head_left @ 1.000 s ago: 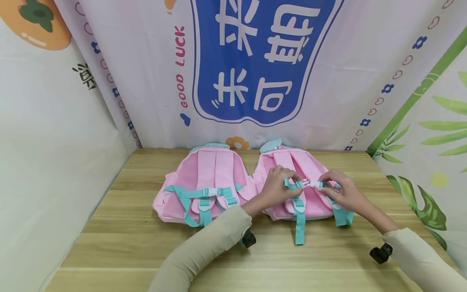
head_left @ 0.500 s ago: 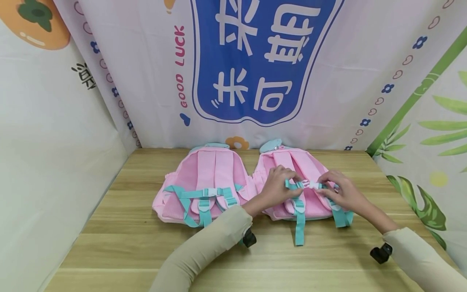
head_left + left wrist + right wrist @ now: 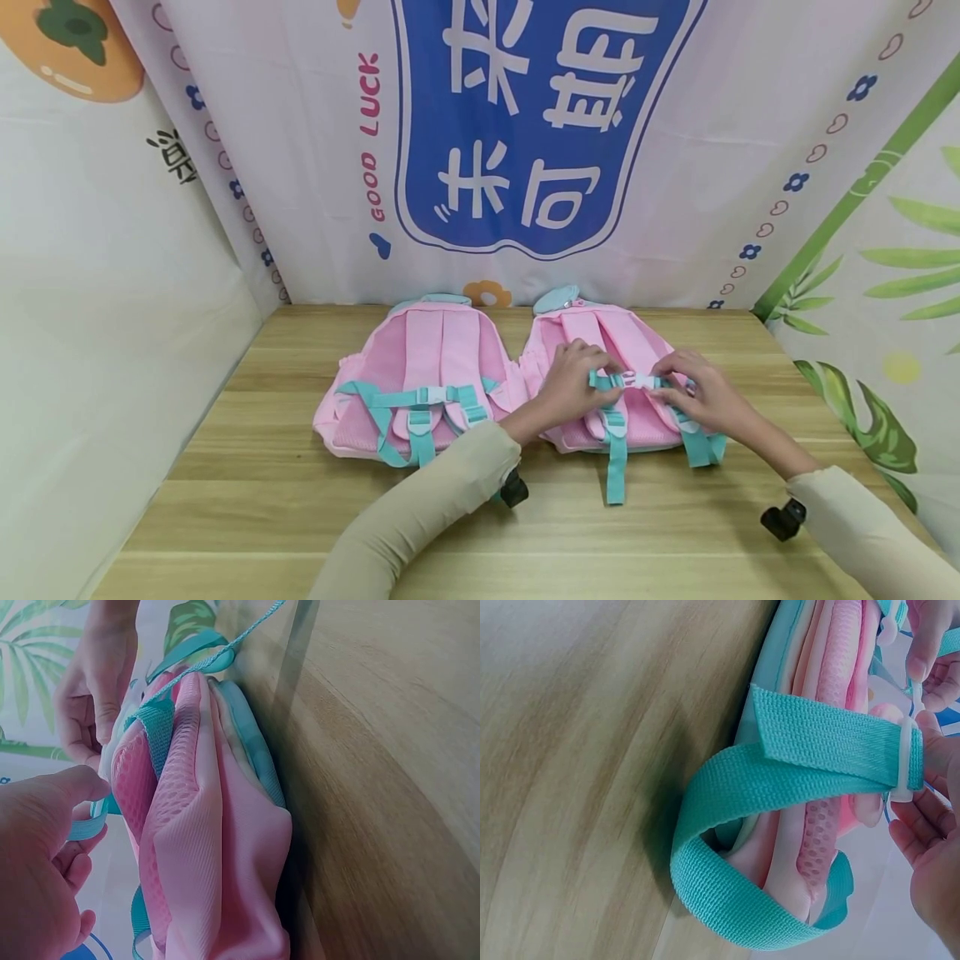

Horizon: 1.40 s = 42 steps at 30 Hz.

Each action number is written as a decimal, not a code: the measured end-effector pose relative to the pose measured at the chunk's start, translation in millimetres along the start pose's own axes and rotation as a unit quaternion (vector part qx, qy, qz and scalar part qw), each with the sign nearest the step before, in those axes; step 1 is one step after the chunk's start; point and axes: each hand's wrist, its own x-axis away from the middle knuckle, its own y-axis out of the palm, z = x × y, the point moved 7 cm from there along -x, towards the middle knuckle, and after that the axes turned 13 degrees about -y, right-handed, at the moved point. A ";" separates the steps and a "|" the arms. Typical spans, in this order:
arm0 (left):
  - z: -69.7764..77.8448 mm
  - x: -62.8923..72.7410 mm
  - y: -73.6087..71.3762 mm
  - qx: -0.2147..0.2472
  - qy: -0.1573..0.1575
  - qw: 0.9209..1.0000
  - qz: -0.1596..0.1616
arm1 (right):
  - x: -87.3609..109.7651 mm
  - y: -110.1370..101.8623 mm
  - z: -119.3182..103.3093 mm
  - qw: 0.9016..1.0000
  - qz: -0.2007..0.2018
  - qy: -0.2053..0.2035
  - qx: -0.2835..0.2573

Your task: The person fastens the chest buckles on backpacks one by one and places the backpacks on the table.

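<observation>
Over the right pink backpack (image 3: 645,429), my left hand (image 3: 573,383) pinches the pronged half of a white strap buckle (image 3: 628,380) by its teal webbing end. My right hand (image 3: 701,392) grips the socket half (image 3: 647,381) between thumb and fingers. The two halves meet in line, prongs at or inside the socket's mouth; how deep they sit I cannot tell. In the left wrist view, teal webbing (image 3: 88,827) loops at the left thumb. A wide teal strap (image 3: 742,787) hangs in a loop below the right hand in the right wrist view.
A second pink backpack (image 3: 442,333) lies alongside on the left, its teal chest strap joined by a white buckle (image 3: 432,396). Both lie straps up on a wooden table (image 3: 247,500), against a printed cloth backdrop (image 3: 315,167). A loose teal strap end (image 3: 616,475) hangs toward the front.
The gap between the buckle halves has narrowed as the pronged half moved slightly right into the socket half. Both backpacks have stayed in place.
</observation>
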 end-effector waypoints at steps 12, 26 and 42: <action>0.9 -1.7 2.1 -0.050 -0.011 0.999 -0.014 | -4.3 0.0 -6.7 0.999 0.003 -0.024 0.029; 5.7 0.6 5.0 -0.111 0.021 0.994 0.003 | -7.2 3.9 -18.6 0.987 0.001 -0.090 0.132; 8.4 4.3 5.9 -0.092 0.044 0.995 0.001 | -6.3 9.4 -23.2 0.986 0.006 -0.104 0.134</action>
